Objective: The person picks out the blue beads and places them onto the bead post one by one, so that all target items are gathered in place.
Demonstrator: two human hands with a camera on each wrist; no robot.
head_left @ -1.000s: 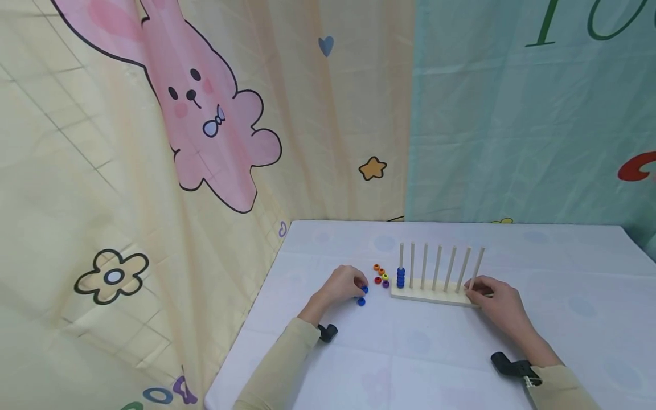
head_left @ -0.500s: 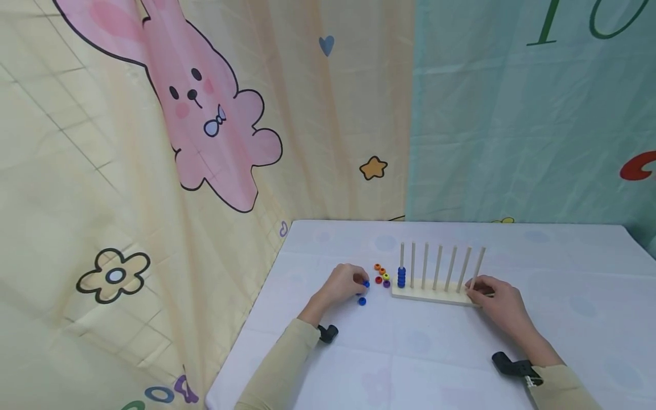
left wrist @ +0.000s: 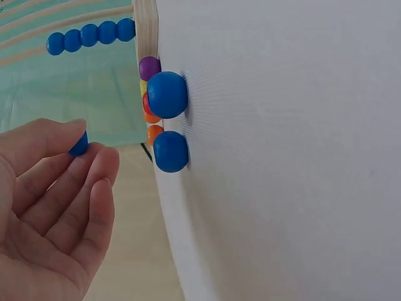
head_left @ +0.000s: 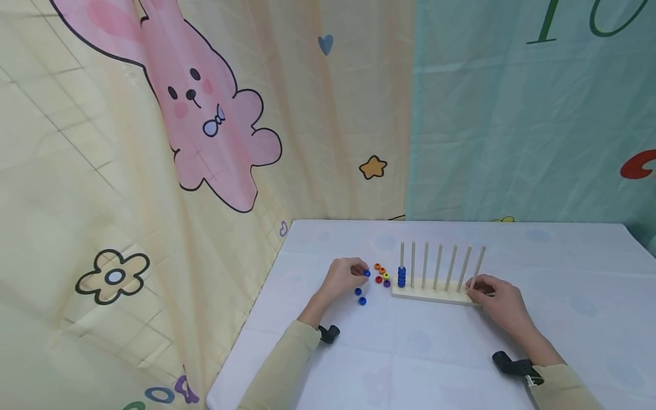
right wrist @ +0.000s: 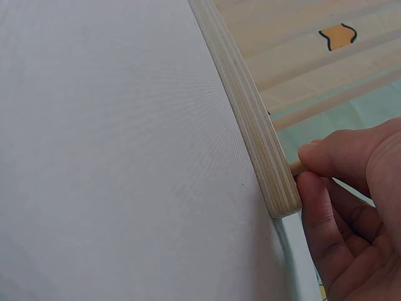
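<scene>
Between thumb and forefinger my left hand [head_left: 345,278] pinches a blue bead [left wrist: 79,145], lifted off the table. Two more blue beads [left wrist: 168,95] lie on the cloth below it. A wooden peg rack [head_left: 430,295] carries a row of upright pegs; its leftmost peg holds a stack of several blue beads [head_left: 402,277], and the other pegs are bare. At the rack's right end my right hand [head_left: 498,299] pinches the base of the last peg [right wrist: 297,167] between thumb and fingers.
Orange, red, yellow and purple beads [head_left: 378,279] lie in a small group just left of the rack. A white cloth covers the table [head_left: 410,353]. Printed curtains [head_left: 328,114] hang behind and to the left.
My left hand has picked up a blue bead and raised it away from the two others, moving slightly farther back. The right hand stays on the end peg.
</scene>
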